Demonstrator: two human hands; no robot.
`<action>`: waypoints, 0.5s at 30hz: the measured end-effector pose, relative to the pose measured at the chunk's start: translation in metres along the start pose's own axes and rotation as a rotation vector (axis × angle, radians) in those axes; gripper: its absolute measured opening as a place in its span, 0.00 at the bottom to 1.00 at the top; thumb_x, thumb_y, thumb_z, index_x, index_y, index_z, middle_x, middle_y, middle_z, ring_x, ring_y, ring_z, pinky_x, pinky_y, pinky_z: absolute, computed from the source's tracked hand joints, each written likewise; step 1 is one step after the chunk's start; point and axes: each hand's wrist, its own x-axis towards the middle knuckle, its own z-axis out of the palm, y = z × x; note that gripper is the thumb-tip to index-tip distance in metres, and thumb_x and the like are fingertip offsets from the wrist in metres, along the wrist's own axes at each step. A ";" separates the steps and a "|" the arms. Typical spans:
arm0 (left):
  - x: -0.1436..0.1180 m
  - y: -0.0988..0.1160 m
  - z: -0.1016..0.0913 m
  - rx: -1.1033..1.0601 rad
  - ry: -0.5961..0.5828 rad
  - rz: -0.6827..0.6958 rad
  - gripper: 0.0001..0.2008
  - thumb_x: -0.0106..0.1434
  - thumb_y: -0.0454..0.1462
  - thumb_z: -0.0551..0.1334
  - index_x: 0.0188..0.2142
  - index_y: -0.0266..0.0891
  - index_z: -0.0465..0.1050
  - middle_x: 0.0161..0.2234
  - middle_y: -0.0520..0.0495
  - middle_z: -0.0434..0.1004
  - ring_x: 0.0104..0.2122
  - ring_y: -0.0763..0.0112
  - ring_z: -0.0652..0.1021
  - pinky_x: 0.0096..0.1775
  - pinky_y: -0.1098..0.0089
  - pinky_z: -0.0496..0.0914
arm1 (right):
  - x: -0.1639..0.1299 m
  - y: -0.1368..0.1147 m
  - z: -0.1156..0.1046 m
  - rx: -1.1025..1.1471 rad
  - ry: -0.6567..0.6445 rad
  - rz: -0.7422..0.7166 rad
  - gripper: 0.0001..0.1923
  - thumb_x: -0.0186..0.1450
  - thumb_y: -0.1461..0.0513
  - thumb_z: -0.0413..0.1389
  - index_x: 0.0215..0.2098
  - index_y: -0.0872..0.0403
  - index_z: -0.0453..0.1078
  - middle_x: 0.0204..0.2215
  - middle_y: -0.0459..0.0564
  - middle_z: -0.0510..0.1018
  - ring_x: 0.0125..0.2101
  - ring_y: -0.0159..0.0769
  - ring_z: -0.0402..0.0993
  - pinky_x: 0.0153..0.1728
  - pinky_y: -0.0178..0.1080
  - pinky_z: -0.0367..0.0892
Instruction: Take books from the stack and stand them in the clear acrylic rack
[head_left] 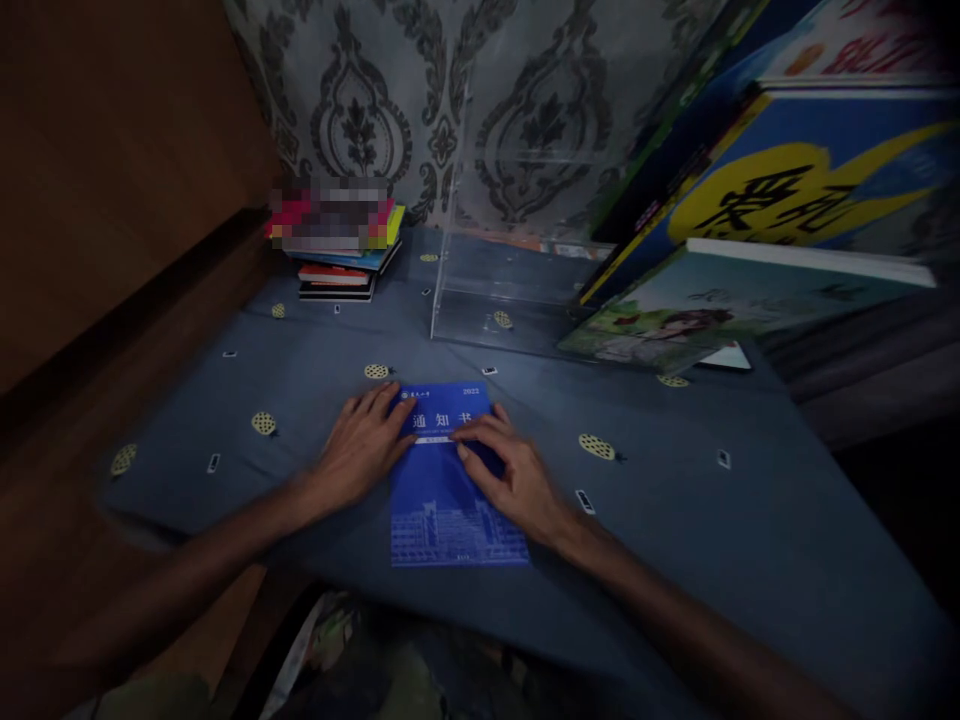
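Note:
A blue booklet [454, 515] with white Chinese lettering and "2022" lies flat on the cloth-covered table, a pale building print along its lower part. My left hand [364, 445] rests over its upper left edge, fingers stretched and slightly apart. From the right side, my right hand [514, 475] reaches across the cover. Its index fingertip and thumb are close together at the white strip below the title, while the other fingers lie near the upper right edge. Neither hand grasps the booklet; it stays on the table.
A small stack of books [337, 270] sits at the back left. A clear acrylic stand [480, 310] at the back right holds several upright books [787, 200]. The grey-blue tablecloth [660, 520] has pineapple prints. Patterned wallpaper [442, 100] rises behind, with a wooden panel [120, 160] at left.

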 end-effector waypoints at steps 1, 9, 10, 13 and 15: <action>0.001 -0.002 -0.001 -0.010 -0.004 -0.003 0.21 0.72 0.43 0.55 0.62 0.41 0.62 0.64 0.34 0.62 0.62 0.48 0.65 0.57 0.48 0.65 | -0.007 0.000 -0.002 -0.048 -0.015 -0.038 0.12 0.72 0.61 0.50 0.46 0.50 0.75 0.41 0.50 0.82 0.46 0.43 0.79 0.64 0.66 0.53; 0.051 -0.029 -0.020 -0.156 -0.206 -0.024 0.23 0.61 0.51 0.66 0.47 0.38 0.68 0.47 0.42 0.72 0.47 0.55 0.73 0.47 0.59 0.69 | -0.041 -0.006 0.001 -0.334 -0.288 -0.257 0.29 0.69 0.52 0.57 0.65 0.52 0.63 0.66 0.62 0.64 0.68 0.53 0.54 0.64 0.66 0.55; 0.058 -0.032 -0.021 -0.179 -0.236 -0.029 0.22 0.60 0.51 0.67 0.44 0.38 0.68 0.45 0.43 0.72 0.45 0.56 0.74 0.46 0.61 0.69 | -0.042 -0.007 0.003 -0.348 -0.299 -0.257 0.29 0.69 0.52 0.57 0.66 0.52 0.62 0.67 0.62 0.63 0.69 0.53 0.53 0.64 0.66 0.56; 0.071 -0.041 -0.019 -0.271 -0.276 -0.012 0.16 0.58 0.46 0.67 0.38 0.40 0.67 0.40 0.47 0.73 0.41 0.61 0.74 0.42 0.65 0.68 | -0.040 -0.008 0.004 -0.374 -0.312 -0.254 0.31 0.68 0.53 0.58 0.66 0.53 0.61 0.66 0.63 0.63 0.68 0.54 0.53 0.63 0.67 0.57; 0.077 -0.045 -0.016 -0.385 -0.266 0.010 0.10 0.60 0.42 0.64 0.36 0.40 0.67 0.36 0.50 0.73 0.38 0.65 0.74 0.39 0.68 0.67 | -0.038 -0.009 0.006 -0.384 -0.300 -0.243 0.31 0.68 0.54 0.59 0.66 0.54 0.61 0.66 0.65 0.64 0.68 0.56 0.54 0.62 0.67 0.58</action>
